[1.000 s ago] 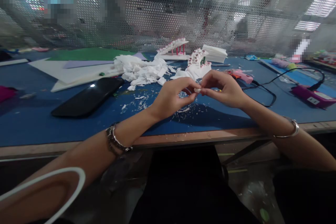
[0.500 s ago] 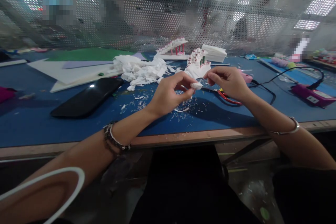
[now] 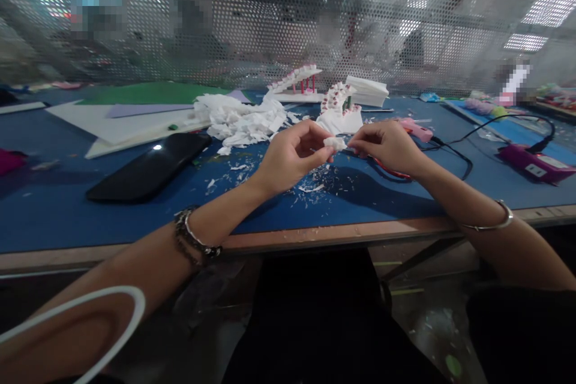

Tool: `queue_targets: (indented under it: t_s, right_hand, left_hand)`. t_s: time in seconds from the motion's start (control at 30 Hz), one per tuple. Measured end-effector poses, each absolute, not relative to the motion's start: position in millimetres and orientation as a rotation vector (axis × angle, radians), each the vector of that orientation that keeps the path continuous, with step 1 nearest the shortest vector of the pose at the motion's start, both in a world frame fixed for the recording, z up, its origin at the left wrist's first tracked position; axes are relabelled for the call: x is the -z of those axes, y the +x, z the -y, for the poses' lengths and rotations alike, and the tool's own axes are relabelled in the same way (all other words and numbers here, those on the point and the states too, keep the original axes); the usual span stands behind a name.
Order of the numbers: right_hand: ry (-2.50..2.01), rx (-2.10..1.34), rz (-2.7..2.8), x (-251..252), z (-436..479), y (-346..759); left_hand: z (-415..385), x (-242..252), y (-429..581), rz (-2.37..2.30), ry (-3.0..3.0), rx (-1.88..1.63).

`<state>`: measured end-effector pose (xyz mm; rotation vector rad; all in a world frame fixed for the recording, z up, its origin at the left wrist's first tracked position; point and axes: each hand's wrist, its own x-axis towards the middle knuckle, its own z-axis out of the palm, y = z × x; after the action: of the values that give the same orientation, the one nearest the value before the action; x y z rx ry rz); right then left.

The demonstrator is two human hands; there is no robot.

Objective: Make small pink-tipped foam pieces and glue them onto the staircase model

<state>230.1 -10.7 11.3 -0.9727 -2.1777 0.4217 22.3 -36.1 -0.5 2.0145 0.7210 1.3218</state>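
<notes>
Between the thumb and fingers of my left hand is a small crumpled white piece, perhaps paper or foam. My right hand is closed in a pinch close to the piece's right end; anything between its fingertips is too small to name. Just beyond my hands stands a curved white model staircase with reddish-brown marks on its steps. Under my right hand, a red handle of a tool shows in part. White shreds lie scattered on the blue tabletop below my hands.
A heap of torn white scraps lies left of centre. Nearer sits a black, phone-like slab, with white and green sheets behind. A straight model staircase stands farther back. To the right are a pink glue gun and a corded purple box.
My right hand has come down and slightly left, its fingertips now at the white piece's end and covering more of the red-handled tool. The left hand has shifted only slightly.
</notes>
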Motion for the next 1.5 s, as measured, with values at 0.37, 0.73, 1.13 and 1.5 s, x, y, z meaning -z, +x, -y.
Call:
queue_targets:
  t_s: [0.37, 0.73, 1.13, 1.5]
  right_hand:
    - [-0.898, -0.224, 2.271, -15.2, 17.0, 226.7]
    - [-0.601, -0.217, 2.191, -11.4, 31.2, 222.7]
    - [-0.596, -0.682, 2.147, -8.2, 31.8, 214.3]
    - [-0.492, -0.931, 2.075, -11.2, 27.3, 213.6]
  left_hand:
    - [38.7, 4.5, 19.0, -0.725, 2.295, -1.439]
    - [42.7, -0.8, 19.3, -0.641, 2.592, -1.465]
    - [42.2, -0.7, 21.9, -0.591, 2.789, -1.459]
    - [43.5, -3.2, 21.0, -0.586, 2.802, -1.421]
